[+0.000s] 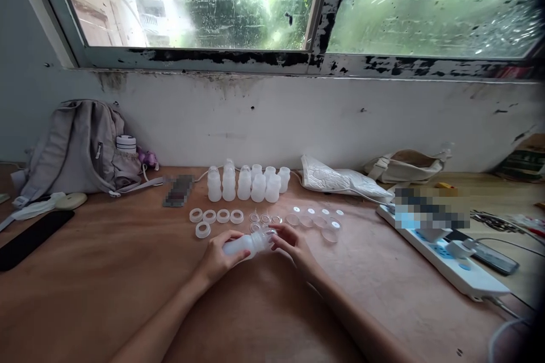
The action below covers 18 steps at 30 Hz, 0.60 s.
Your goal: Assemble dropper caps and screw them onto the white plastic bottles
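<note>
My left hand [216, 255] is wrapped around the body of a small translucent white bottle [239, 245], tilted on its side with its neck toward the right. At the neck end, the fingers of my right hand [294, 247] close on the bottle's clear top [268, 235]. Just beyond my hands lie several white screw rings [209, 216] on the left and small clear ring-shaped pieces [264, 219] in the middle. To the right are several clear round caps [306, 221] and small white discs [335, 225]. Several similar bottles [244, 182] stand upright behind them, some with clear tops on.
On the left are a grey backpack [80, 147], a black flat case [34, 238] and a blurred-out dark item [179, 190]. A silvery padded pouch [340, 178], a beige bag [406, 165], a white power strip [447, 261] with plugs, and a phone [489, 255] lie right.
</note>
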Each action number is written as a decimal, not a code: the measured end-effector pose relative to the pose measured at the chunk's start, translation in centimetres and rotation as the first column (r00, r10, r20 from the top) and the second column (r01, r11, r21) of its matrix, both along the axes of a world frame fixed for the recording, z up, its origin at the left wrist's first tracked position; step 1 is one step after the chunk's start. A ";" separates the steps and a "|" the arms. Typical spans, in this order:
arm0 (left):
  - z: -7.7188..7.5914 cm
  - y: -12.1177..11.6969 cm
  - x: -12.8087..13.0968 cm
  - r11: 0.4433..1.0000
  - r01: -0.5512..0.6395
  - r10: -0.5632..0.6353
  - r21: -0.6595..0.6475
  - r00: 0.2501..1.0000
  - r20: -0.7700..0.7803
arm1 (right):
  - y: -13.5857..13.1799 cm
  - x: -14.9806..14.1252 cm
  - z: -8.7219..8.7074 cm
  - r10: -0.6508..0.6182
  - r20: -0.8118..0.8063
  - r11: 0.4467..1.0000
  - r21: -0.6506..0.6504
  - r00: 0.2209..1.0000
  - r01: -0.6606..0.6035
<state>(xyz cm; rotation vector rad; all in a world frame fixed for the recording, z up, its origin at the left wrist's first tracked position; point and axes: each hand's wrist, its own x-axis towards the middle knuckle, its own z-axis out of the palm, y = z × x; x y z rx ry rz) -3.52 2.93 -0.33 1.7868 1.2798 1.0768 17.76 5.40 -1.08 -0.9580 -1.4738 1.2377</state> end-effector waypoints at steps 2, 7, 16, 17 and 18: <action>0.0 0.0 0.0 1.000 -0.006 0.006 -0.004 1.000 -0.009 | -0.3 0.0 -0.2 0.029 -0.025 0.999 -0.029 0.999 -0.030; 0.1 0.1 0.0 0.999 -0.015 0.015 -0.039 1.000 0.002 | -0.6 0.0 -0.1 0.096 -0.082 0.995 -0.018 0.992 -0.098; 0.6 0.5 -0.2 0.960 0.117 -0.054 -0.253 0.968 0.245 | -0.8 0.4 0.6 0.169 -0.127 0.986 0.033 0.977 -0.166; 0.6 0.5 -0.2 0.955 0.120 -0.050 -0.270 0.967 0.251 | -0.9 0.4 0.8 0.172 -0.127 0.985 0.040 0.977 -0.168; 0.7 0.5 -0.3 0.951 0.122 -0.049 -0.283 0.967 0.249 | -1.0 0.4 1.0 0.174 -0.127 0.985 0.044 0.977 -0.169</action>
